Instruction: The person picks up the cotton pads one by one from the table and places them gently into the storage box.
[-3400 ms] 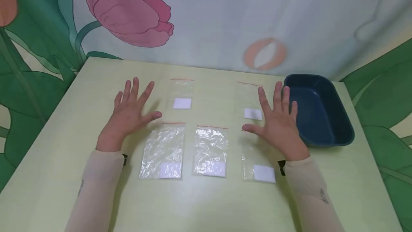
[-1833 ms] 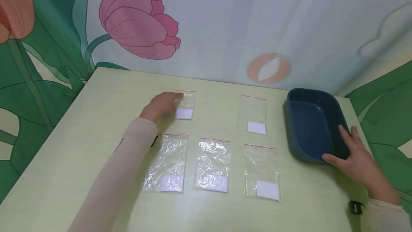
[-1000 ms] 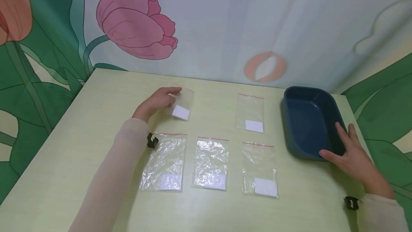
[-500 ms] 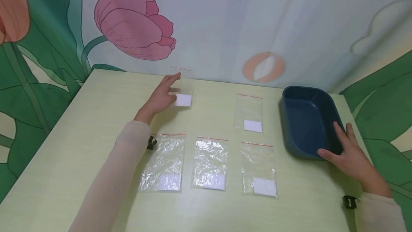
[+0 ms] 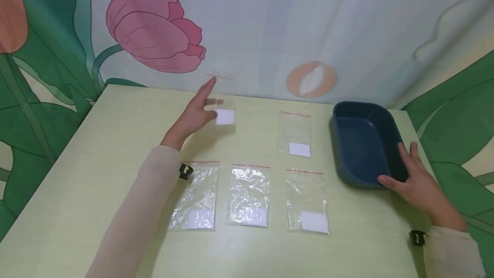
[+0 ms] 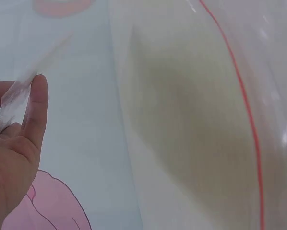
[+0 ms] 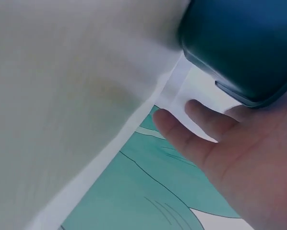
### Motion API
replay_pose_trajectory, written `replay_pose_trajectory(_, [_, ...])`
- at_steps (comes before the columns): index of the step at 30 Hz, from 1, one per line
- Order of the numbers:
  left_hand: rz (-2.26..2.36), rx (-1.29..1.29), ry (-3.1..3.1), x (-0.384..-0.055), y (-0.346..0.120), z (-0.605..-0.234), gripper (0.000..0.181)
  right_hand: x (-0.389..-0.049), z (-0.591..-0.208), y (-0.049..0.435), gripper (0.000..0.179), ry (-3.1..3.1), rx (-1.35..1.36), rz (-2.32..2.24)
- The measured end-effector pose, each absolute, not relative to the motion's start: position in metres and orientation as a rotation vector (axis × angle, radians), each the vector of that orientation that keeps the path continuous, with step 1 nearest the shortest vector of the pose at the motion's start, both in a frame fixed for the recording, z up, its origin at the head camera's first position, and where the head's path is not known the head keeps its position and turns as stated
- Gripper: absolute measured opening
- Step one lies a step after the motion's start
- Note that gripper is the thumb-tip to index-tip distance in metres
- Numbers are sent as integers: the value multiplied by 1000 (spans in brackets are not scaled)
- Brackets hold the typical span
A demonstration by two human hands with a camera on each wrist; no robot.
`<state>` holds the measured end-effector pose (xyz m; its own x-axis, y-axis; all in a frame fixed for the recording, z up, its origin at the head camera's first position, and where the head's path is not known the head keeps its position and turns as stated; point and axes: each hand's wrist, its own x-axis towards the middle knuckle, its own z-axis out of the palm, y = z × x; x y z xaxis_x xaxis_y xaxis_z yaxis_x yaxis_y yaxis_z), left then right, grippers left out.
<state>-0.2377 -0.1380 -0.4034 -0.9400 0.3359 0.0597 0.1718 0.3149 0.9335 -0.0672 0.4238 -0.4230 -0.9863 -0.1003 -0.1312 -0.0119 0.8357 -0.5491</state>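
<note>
Left hand (image 5: 193, 117) and bag (image 5: 227, 104) are up off the table (image 5: 251, 252); 1.8 s back the bag lies flat there with the hand over it. Right hand (image 5: 420, 185) keeps to its place by the tray (image 5: 360, 147).

Left hand: pinches the bag along its left side; left wrist view shows plastic caught between the fingers. Bag sits upper middle of frame, roughly upright, red strip against the curtain (image 5: 251, 33), white slip (image 5: 225, 116) low inside.

Right hand, right of frame: fingers spread, fairly straight, at the tray's near right corner. No curl around the rim seen; cannot tell how firmly it touches.

Flat on the table: upper bag (image 5: 295, 128) left of the tray; lower row, left to right, large bag (image 5: 200, 188), middle bag (image 5: 251, 183), end bag (image 5: 305, 192).

Step, by my reading: pick-up, bag lifted, not yet set down. Next move calls for a sure pinch on limp film and a path above the flat bags; right hand seems placed to steady the tray.
</note>
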Motion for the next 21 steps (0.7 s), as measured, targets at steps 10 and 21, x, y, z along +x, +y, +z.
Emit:
replay_pose_trajectory(10, [1744,526,2317,-233,-115,-387,97,-70,-426,424,108,2869,-105,-806])
replay_pose_trajectory(21, [1766,583,2189,-230,-62,-374,97,-69,-427,423,111,2859,-132,-754])
